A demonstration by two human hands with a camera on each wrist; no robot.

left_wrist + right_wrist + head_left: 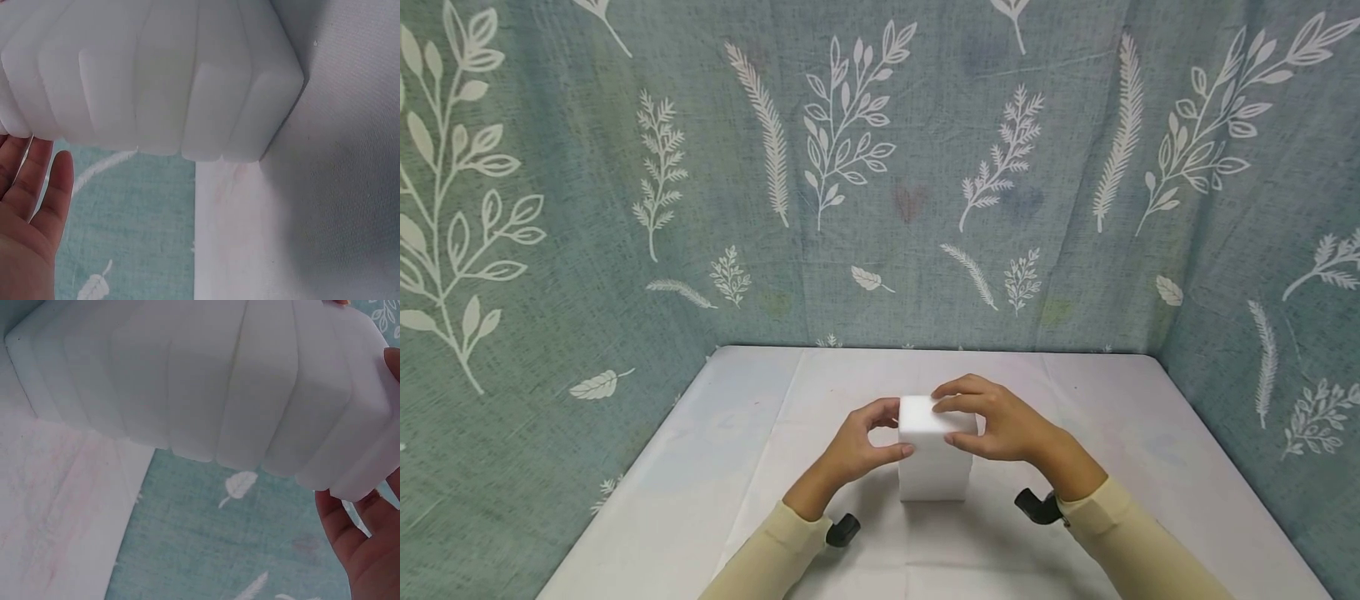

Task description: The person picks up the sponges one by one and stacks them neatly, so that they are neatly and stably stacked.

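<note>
An upright stack of white sponges stands on the table, its layers showing as several thick slabs with rounded edges in both wrist views. My left hand grips the stack's upper left side, thumb at the front corner and fingers toward the back. Its fingers reach the slabs near the top of the pile. At the upper right, my right hand holds the top sponge, thumb on the front and fingers over its top and far edge. From the right wrist, some fingers show at the back edge of the uppermost slabs.
A white cloth covers the table, with its far edge behind the stack. Blue-green curtains with white leaf prints enclose the back and sides. Black wrist mounts jut from both sleeves close over the table.
</note>
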